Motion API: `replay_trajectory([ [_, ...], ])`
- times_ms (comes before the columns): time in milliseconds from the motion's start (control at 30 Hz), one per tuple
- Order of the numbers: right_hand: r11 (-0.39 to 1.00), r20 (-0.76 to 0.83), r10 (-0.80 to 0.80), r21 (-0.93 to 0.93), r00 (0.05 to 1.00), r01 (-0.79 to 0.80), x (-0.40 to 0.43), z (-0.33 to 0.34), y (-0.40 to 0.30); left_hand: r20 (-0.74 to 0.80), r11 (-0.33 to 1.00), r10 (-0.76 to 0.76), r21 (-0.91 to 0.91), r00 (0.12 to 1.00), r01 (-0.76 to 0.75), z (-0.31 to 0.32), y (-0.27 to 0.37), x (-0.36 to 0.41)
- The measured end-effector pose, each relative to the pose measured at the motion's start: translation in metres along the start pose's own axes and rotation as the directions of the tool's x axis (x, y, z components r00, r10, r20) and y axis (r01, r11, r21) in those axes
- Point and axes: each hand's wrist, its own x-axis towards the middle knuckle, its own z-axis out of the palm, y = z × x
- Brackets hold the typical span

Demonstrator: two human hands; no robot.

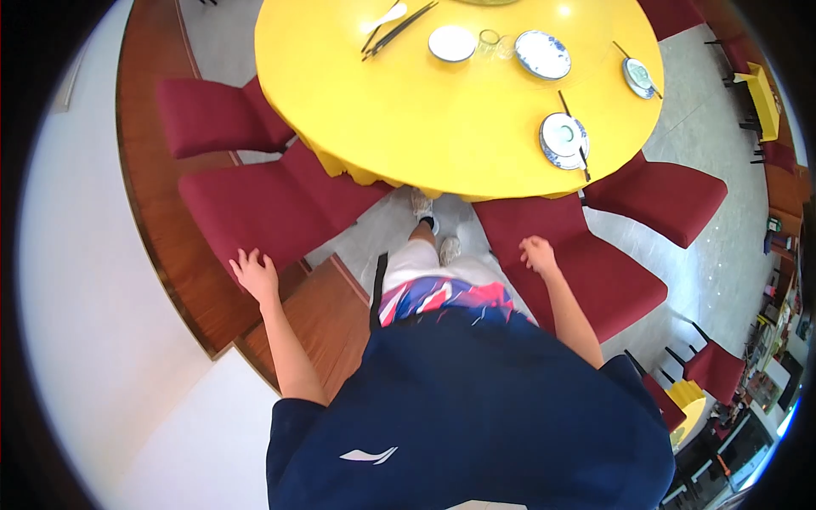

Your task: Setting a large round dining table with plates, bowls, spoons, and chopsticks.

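Observation:
My left hand [255, 277], fingers spread and empty, is at the top edge of a maroon fabric-covered chair [255, 204]; whether it touches is not clear. Over another maroon chair [567, 274], my right hand [539, 255] has its fingers loosely curled, with nothing visible in it. Ahead of me stands a round table under a yellow tablecloth [408, 134]. On it are a white bowl [452, 43], a blue-and-white plate [543, 55], clear glassware [497, 46], black chopsticks [401, 30] and a white spoon [386, 18]. A stacked setting [565, 139] sits at the near right edge.
Another place setting [639, 78] lies farther right. More maroon chairs [220, 118] [656, 197] flank the table. Wood panelling [153, 159] and a white wall [83, 255] bound my left. Grey tiled floor [695, 140] and other yellow-covered tables [762, 102] are on the right.

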Motion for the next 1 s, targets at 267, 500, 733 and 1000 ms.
replay_trajectory([
  [267, 0.979, -0.286, 0.196, 0.113, 0.938, -0.171, -0.020, 0.011, 0.151, 0.115, 0.979, 0.159, 0.109, 0.981, -0.172, 0.001, 0.005, -0.067],
  [500, 0.901, -0.064, 0.126, 0.425, 0.990, -0.088, -0.036, 0.035, 0.108, 0.056, 0.999, 0.039, 0.022, 0.998, -0.040, -0.001, -0.028, -0.018],
  [733, 0.852, -0.062, 0.320, 0.456, 0.945, -0.259, -0.073, 0.138, 0.116, 0.100, 0.921, -0.175, -0.336, 0.979, 0.199, 0.018, -0.062, 0.068],
  [1000, 0.945, 0.068, 0.231, 0.221, 0.970, -0.241, -0.094, 0.266, 0.113, 0.320, 0.712, -0.334, -0.530, 0.886, 0.460, 0.039, -0.094, 0.152],
])
